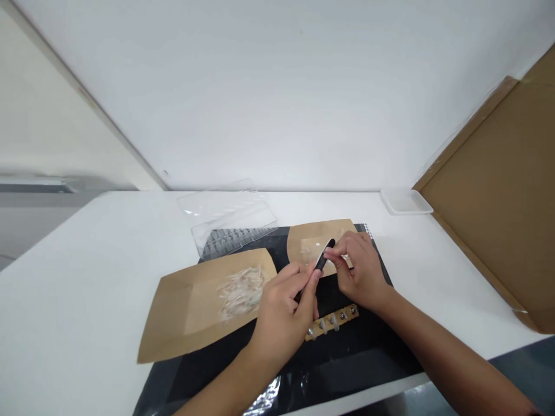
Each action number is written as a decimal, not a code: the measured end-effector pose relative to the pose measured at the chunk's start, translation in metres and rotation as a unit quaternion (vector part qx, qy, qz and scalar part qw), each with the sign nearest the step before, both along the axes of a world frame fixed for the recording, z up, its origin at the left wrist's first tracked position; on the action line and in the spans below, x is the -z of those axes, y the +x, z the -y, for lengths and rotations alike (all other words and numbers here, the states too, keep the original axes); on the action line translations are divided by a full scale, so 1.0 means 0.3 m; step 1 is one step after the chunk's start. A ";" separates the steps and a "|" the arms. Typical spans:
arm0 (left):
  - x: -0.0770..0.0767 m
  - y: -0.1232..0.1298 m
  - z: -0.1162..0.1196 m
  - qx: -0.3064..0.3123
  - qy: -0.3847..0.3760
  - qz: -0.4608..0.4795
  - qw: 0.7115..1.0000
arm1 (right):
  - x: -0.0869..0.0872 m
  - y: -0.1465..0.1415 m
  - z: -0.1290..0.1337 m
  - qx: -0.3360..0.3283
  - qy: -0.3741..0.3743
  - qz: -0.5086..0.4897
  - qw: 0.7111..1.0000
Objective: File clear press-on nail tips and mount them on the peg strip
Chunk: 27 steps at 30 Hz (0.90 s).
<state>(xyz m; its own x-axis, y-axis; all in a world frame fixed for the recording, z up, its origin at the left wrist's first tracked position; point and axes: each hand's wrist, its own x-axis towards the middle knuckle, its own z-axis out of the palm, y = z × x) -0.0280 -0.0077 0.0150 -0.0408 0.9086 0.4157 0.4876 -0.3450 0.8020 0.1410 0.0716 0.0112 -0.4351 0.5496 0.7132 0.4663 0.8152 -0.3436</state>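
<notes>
On the white table point(87, 277), my left hand point(281, 315) and right hand point(359, 271) were pinching the black file point(321, 258) right beside the kraft card point(173, 323); one slip could scatter its pale slivers point(241, 292).

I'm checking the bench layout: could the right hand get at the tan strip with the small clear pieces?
Probably yes. The right hand sits just above the tan strip, with only the black mat between them. Its fingers are at the black file-like stick, so it would likely need to leave that first.
</notes>
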 end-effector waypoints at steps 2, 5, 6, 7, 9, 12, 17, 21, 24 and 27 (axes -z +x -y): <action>-0.002 0.001 0.003 -0.002 0.004 0.001 1.000 | -0.006 0.001 0.000 -0.023 -0.008 0.014 1.000; -0.003 0.003 0.005 -0.002 0.019 -0.006 1.000 | -0.015 0.005 0.003 -0.012 0.000 0.019 1.000; -0.004 0.004 0.004 -0.002 0.023 -0.009 1.000 | -0.017 0.007 0.003 0.002 0.006 0.014 1.000; -0.003 0.005 0.004 -0.003 0.025 -0.012 1.000 | -0.019 0.008 0.003 0.011 0.011 0.012 1.000; -0.002 0.006 0.004 -0.006 0.030 -0.016 0.999 | -0.021 0.012 0.001 0.003 0.006 0.019 1.000; 0.001 0.007 0.004 -0.001 0.037 -0.016 0.999 | -0.019 0.015 -0.001 -0.019 -0.011 0.030 0.999; -0.002 0.003 0.005 -0.006 0.041 -0.019 0.999 | -0.011 0.008 -0.004 -0.006 -0.001 0.005 1.000; -0.007 -0.001 0.007 -0.016 0.037 -0.026 0.999 | -0.008 0.003 -0.002 -0.021 -0.004 0.023 1.000; -0.009 0.002 0.006 -0.007 0.041 -0.019 0.999 | -0.010 0.003 0.002 0.000 0.000 0.009 1.000; -0.008 0.005 0.004 -0.006 0.042 -0.021 0.999 | -0.014 0.002 0.007 -0.032 -0.006 0.045 0.998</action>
<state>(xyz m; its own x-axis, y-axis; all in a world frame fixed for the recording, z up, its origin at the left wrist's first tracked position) -0.0265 -0.0089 0.0174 -0.0327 0.8699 0.4922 0.5250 -0.4041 0.7491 0.1417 0.0695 0.0155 -0.5323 0.5262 0.6632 0.4430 0.8407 -0.3114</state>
